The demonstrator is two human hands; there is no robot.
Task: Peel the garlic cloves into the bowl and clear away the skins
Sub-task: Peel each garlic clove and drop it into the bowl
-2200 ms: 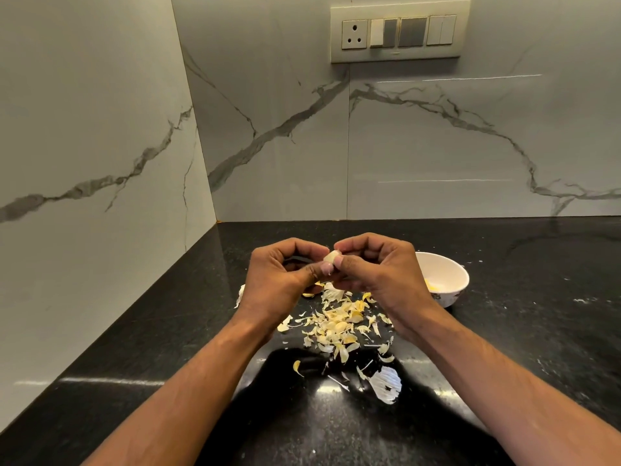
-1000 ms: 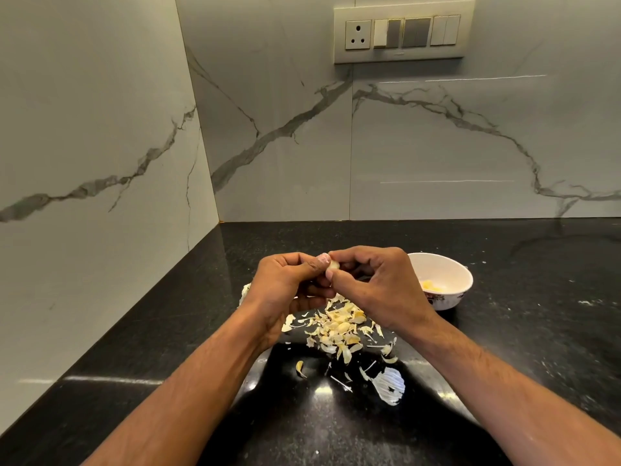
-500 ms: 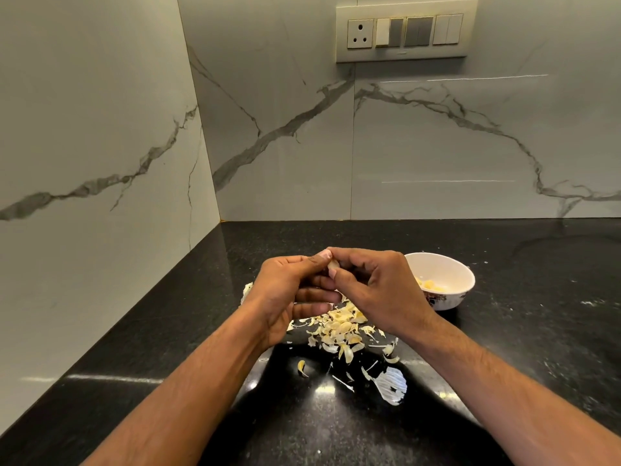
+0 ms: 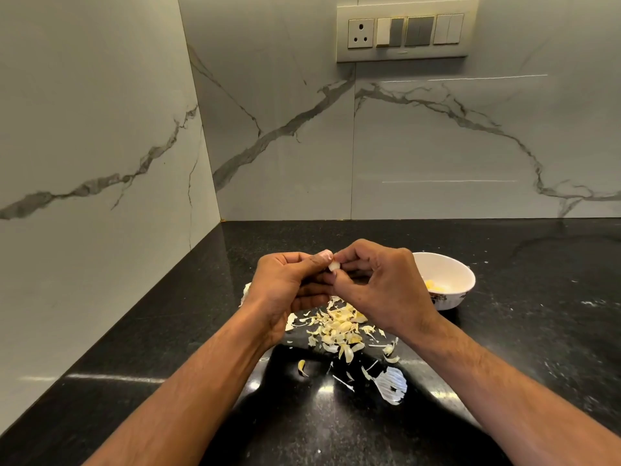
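Note:
A small pale garlic clove [image 4: 333,266] is pinched between the fingertips of both hands above the counter. My left hand [image 4: 285,284] holds it from the left with thumb and forefinger. From the right, my right hand [image 4: 379,284] grips it with curled fingers. Below the hands lies a heap of papery garlic skins [image 4: 339,327] on the black counter. A white bowl [image 4: 452,275] with a few yellowish peeled cloves [image 4: 433,286] stands just right of my right hand, partly hidden by it.
The black granite counter [image 4: 521,331] runs into a corner of marble-look walls at the left and back. A larger white skin piece [image 4: 391,385] lies nearer me. Something white [image 4: 247,290] peeks out behind my left wrist. A switch panel [image 4: 403,30] sits high on the back wall.
Both hands have stayed together over the skins, working the clove with small finger shifts. They sit slightly farther from me than 2 s ago. The bowl has not moved.

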